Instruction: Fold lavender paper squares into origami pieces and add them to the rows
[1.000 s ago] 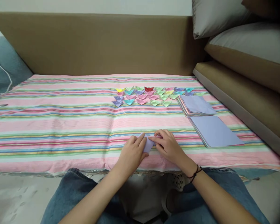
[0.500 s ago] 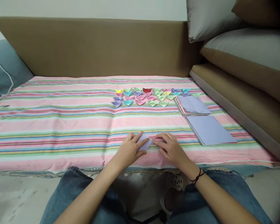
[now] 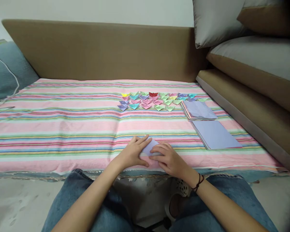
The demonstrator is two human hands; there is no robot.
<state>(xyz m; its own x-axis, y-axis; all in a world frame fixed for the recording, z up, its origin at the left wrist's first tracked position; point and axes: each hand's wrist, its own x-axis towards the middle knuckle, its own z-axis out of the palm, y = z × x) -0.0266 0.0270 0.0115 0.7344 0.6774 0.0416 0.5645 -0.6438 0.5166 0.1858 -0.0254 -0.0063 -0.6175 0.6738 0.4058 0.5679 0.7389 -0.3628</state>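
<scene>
A small folded piece of lilac paper (image 3: 149,148) lies on the striped cloth in front of me. My left hand (image 3: 131,152) rests at its left side, fingers stretched over the paper and thumb spread apart below. At the right and lower edge, my right hand (image 3: 169,161) has its bent fingers and thumb on the paper. The fingers of that hand cover part of the paper's right corner. Beyond both hands, small folded paper boats (image 3: 147,105) in several colours stand in rows.
A striped cloth (image 3: 62,129) covers the seat under the work. To the right lie a stack of lilac sheets (image 3: 217,134) and a second paper stack (image 3: 200,109). Cushions (image 3: 256,58) are piled at the right, and a brown backrest (image 3: 99,51) rises behind. A white cable (image 3: 13,75) lies at far left.
My right hand has moved left and slightly down, onto the lower right edge of the paper. The left thumb has slid down off the paper. The view has shifted slightly.
</scene>
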